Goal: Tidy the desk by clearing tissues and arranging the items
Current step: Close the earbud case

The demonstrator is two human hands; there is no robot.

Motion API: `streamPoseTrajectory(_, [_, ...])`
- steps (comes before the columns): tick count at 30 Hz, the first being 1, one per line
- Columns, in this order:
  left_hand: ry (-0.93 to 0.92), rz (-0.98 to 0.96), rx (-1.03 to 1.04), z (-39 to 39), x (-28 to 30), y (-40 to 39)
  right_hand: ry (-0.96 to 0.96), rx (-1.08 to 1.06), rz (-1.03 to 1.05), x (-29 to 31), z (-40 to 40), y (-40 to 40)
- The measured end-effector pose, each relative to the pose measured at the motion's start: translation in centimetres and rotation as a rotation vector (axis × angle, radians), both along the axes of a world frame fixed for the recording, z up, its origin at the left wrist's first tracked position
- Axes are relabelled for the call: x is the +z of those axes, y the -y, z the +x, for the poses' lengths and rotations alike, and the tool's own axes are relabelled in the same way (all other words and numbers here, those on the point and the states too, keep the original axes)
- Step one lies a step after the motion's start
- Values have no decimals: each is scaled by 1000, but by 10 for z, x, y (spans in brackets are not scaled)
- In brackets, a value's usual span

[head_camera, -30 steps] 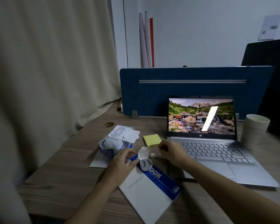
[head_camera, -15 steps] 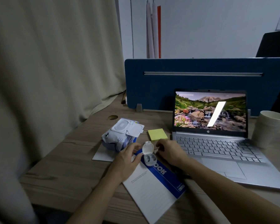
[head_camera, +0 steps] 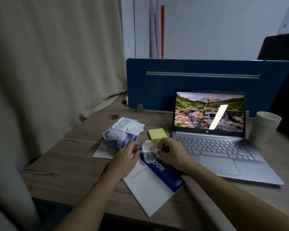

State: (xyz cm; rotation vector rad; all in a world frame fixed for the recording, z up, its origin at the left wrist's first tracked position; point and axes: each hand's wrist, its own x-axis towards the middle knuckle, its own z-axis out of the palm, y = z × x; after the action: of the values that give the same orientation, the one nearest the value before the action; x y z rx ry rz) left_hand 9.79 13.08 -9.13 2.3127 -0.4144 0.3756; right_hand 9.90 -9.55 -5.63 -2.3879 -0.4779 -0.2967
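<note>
1. An open earbud case [head_camera: 148, 153], lid up and tilted away from me, sits on a blue-and-white booklet [head_camera: 154, 180] between my hands.
2. My right hand [head_camera: 171, 153] pinches a small white earbud [head_camera: 155, 149] just right of the case; I judge it nearer the empty well.
3. My left hand [head_camera: 126, 158], fingers curled, touches the case's left side.

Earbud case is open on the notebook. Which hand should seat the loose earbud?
Right. The right hand already pinches the small white earbud right beside the open earbud case. The left hand sits at the case's other side, better placed to steady it on the notebook.
</note>
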Motion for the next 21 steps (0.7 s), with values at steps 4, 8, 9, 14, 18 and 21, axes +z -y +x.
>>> streamPoseTrajectory(4, [-18,25,-5,-5,2,0,16,-11,-2,-4,-6,-8])
streamPoseTrajectory(8, [-23,39,-10,-8,2,0,42,-41,-17,-6,-10,-12])
streamPoseTrajectory(9, [-26,42,-9,-8,3,0,48,-44,-16,-6,-11,-12])
streamPoseTrajectory(14, [-27,55,-7,-8,3,0,69,-25,-21,-7,-11,-15])
streamPoseTrajectory(18, [-40,74,0,-8,3,-1,57,-10,-25,-8,-9,-17])
streamPoseTrajectory(21, [-24,95,3,-8,3,-1,56,4,-18,-10,-9,-17])
